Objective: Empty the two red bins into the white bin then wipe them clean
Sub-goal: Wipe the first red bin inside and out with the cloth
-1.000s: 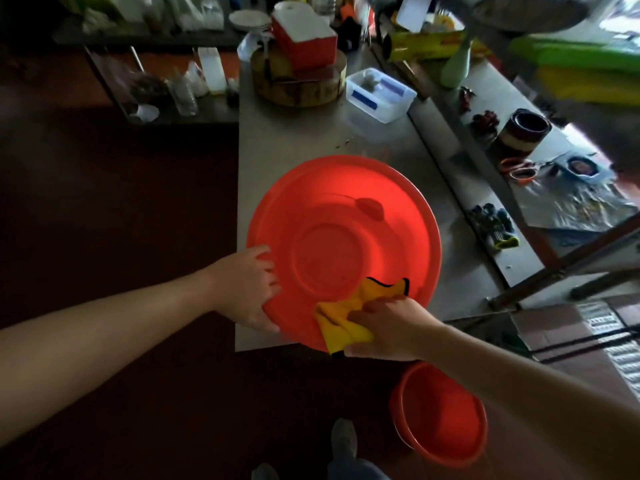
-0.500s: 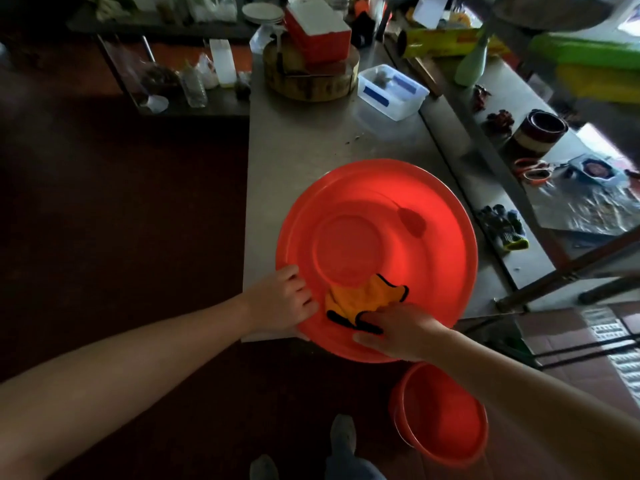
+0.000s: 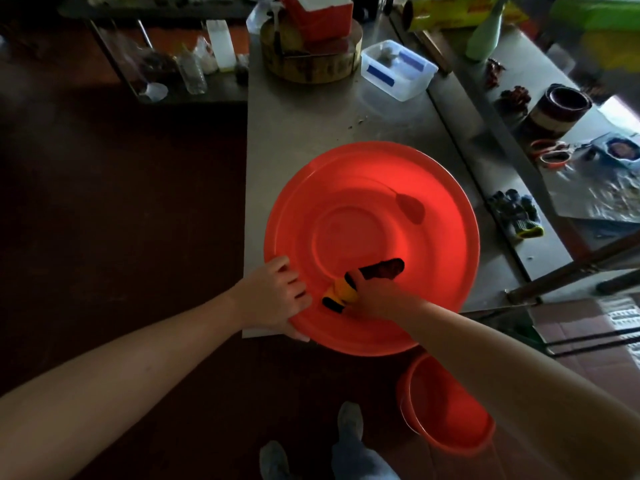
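- The left hand (image 3: 277, 296) grips the near-left rim of the large red bin (image 3: 374, 216), fingers curled over the edge and thumb beneath it.
- The right hand (image 3: 381, 299), just right of the left hand, clutches a bunched yellow cloth (image 3: 341, 292) with black trim against the bin's inner wall.
- The bin rests on the steel table (image 3: 298, 133), its near edge hanging past the table edge.
- A smaller red bin (image 3: 446, 414) stands on the floor below the right forearm.
- Dark work gloves (image 3: 516, 214) lie well right of both hands.
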